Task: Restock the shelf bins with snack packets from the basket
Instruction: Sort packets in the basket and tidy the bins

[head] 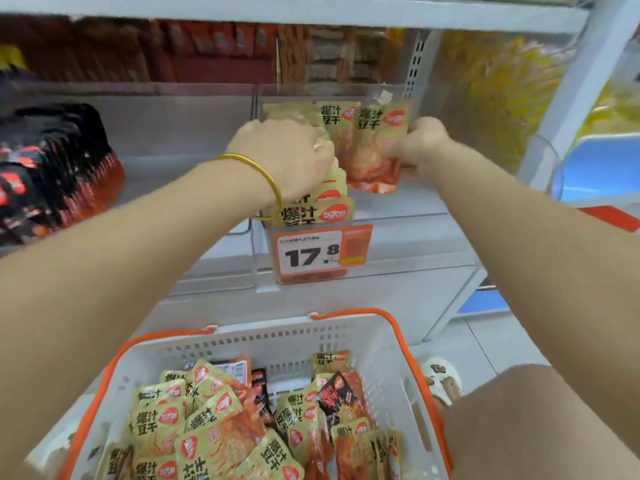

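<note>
Head view | left grip [287,157] curled on tofu packet stack [329,199] in clear shelf bin [398,237] | right grip [420,143] pinches upright tofu packet [377,143] | basket [391,368] below

Clear bin [381,237]: right half open down to its floor, free for entry from above; left half filled by a row of packets [332,199] under the left hand [287,157]; rear blocked by upright packets [377,147] gripped by the right hand [420,143]; overhead shelf [311,12] limits room above; neighbouring bin [190,140] mostly bare, black packets [52,168] at far left; basket [270,344] open-topped, its handle [391,327] folded onto the rim.
</note>
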`<state>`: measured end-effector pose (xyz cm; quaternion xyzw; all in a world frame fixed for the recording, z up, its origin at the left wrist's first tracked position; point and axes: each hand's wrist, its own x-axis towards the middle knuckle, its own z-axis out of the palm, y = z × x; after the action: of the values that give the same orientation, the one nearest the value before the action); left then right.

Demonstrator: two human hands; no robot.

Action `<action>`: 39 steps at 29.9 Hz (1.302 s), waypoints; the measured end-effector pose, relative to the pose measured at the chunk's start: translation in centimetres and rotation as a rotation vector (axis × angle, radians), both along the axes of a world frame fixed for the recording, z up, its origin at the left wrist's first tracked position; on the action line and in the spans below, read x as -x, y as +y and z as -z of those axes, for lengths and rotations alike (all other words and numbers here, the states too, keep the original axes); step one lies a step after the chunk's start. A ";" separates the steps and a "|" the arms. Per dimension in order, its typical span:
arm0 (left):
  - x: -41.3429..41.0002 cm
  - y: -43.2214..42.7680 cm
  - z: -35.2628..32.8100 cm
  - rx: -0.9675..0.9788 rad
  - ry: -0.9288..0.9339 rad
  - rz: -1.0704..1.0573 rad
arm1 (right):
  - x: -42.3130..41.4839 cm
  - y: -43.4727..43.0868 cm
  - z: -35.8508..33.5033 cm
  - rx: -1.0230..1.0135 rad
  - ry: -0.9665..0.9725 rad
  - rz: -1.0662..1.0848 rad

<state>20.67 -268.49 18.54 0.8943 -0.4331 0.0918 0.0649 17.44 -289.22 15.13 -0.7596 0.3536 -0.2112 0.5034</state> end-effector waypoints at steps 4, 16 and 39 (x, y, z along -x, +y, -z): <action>-2.0 -0.8 1.0 -0.252 -0.164 -0.010 | -5.2 -2.1 2.3 0.111 0.171 -0.047; -2.3 -0.7 2.0 -0.222 -0.195 -0.011 | -11.5 -2.0 3.8 0.487 0.266 0.017; 8.1 11.7 19.8 0.092 0.304 0.236 | 12.8 15.9 22.3 0.482 1.235 -1.106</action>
<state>12.57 -256.81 -1.28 0.8369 -0.5157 -0.0329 0.1806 4.67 -273.28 -7.17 -0.8874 0.0889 0.4458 0.0767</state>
